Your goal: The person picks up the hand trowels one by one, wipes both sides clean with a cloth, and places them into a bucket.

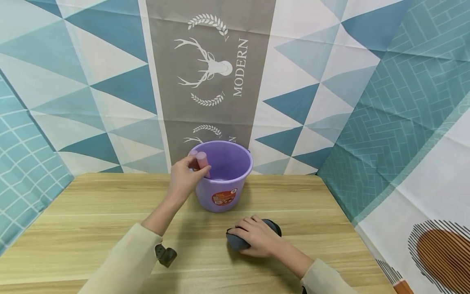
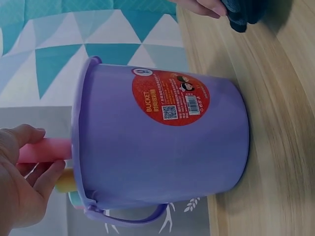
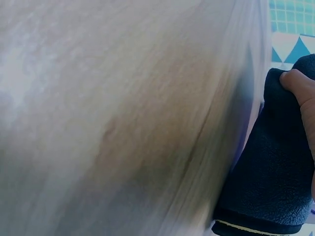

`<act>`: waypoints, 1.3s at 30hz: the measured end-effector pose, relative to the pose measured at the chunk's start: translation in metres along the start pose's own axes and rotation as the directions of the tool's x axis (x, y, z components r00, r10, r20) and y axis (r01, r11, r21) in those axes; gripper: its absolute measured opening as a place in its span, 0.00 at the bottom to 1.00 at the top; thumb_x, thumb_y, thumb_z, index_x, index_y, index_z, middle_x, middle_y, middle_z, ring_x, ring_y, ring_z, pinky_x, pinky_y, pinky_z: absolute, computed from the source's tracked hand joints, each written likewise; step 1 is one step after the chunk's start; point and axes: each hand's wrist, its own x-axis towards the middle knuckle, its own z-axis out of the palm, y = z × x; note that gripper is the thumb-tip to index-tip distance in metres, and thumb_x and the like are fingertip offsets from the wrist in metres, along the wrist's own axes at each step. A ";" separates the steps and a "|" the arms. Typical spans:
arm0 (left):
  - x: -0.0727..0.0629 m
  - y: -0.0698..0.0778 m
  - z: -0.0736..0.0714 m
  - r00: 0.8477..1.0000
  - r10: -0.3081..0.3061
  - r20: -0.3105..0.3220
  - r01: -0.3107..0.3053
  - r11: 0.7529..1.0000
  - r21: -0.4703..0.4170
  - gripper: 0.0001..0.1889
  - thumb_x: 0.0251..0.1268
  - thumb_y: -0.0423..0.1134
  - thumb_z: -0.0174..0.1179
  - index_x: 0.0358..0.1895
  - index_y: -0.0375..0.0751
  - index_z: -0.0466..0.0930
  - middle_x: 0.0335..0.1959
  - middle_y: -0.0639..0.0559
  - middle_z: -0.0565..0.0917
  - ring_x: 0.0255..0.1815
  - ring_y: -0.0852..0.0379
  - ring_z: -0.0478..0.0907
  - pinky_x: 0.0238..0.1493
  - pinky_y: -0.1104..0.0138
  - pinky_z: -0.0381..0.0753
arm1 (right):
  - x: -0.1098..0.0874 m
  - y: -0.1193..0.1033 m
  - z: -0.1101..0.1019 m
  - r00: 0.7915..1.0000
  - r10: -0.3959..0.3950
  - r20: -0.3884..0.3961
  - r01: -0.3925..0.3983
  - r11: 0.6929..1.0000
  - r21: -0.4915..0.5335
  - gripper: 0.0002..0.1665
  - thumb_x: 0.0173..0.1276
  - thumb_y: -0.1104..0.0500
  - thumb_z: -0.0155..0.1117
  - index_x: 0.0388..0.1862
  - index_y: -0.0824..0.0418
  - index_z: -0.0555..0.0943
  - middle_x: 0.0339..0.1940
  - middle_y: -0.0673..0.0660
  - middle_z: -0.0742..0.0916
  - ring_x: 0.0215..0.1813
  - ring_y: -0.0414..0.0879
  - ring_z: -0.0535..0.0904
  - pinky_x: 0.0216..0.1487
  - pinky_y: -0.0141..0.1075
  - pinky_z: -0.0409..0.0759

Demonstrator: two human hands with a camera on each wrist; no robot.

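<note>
My left hand (image 1: pixel 185 173) is at the near left rim of a purple bucket (image 1: pixel 220 185), pinching a pink cylinder (image 1: pixel 203 160) between thumb and fingers. The lower end of the pink cylinder (image 2: pixel 47 150) passes behind the rim in the left wrist view. Just beyond the fingers show a yellow cylinder (image 2: pixel 66 181) and a pale green piece (image 2: pixel 76 199), also at the rim. In front of the bucket, my right hand (image 1: pixel 258 237) grips a folded dark blue fleece cloth (image 1: pixel 236 241) on the table. The fleece cloth (image 3: pixel 275 152) has a dark edging with a thin yellow line.
The bucket carries a red label (image 1: pixel 225 197) and stands at the back of the wooden table (image 1: pixel 110 220), close to a patterned wall covering (image 1: pixel 213 53). Its handle (image 2: pixel 133 220) hangs at one side. Blurred pale material (image 3: pixel 123 98) fills most of the right wrist view.
</note>
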 end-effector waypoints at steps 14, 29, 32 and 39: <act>0.002 -0.001 0.007 0.999 -0.026 0.026 0.026 1.000 -0.016 0.19 0.49 0.35 0.69 0.46 0.35 0.80 0.35 0.40 0.85 0.38 0.50 0.82 0.42 0.63 0.81 | -0.002 -0.001 0.005 0.998 0.025 0.055 -0.023 0.999 -0.039 0.34 0.54 0.37 0.67 0.60 0.43 0.72 0.51 0.46 0.80 0.51 0.41 0.75 0.50 0.39 0.73; 0.002 -0.003 0.011 1.000 0.010 0.020 -0.010 1.000 0.007 0.21 0.52 0.36 0.67 0.51 0.34 0.76 0.35 0.40 0.84 0.36 0.50 0.81 0.40 0.64 0.81 | -0.009 0.004 0.003 1.000 0.019 -0.001 -0.019 1.000 -0.017 0.39 0.54 0.29 0.62 0.61 0.44 0.72 0.53 0.48 0.80 0.51 0.41 0.75 0.49 0.38 0.71; 0.002 -0.005 0.012 0.999 0.020 0.030 -0.021 0.999 0.039 0.19 0.52 0.36 0.67 0.48 0.34 0.77 0.35 0.41 0.83 0.36 0.50 0.80 0.40 0.63 0.80 | -0.009 0.004 0.003 1.000 0.017 -0.007 -0.017 1.000 -0.012 0.39 0.53 0.30 0.62 0.61 0.44 0.72 0.53 0.48 0.81 0.51 0.41 0.75 0.48 0.38 0.71; 0.002 -0.007 0.012 0.997 0.080 0.021 -0.082 0.991 0.105 0.12 0.52 0.38 0.66 0.37 0.35 0.81 0.31 0.44 0.83 0.32 0.53 0.80 0.36 0.65 0.79 | -0.010 0.002 0.001 1.000 0.016 0.005 -0.016 1.000 -0.003 0.38 0.53 0.32 0.65 0.61 0.44 0.72 0.53 0.48 0.80 0.51 0.41 0.75 0.47 0.38 0.72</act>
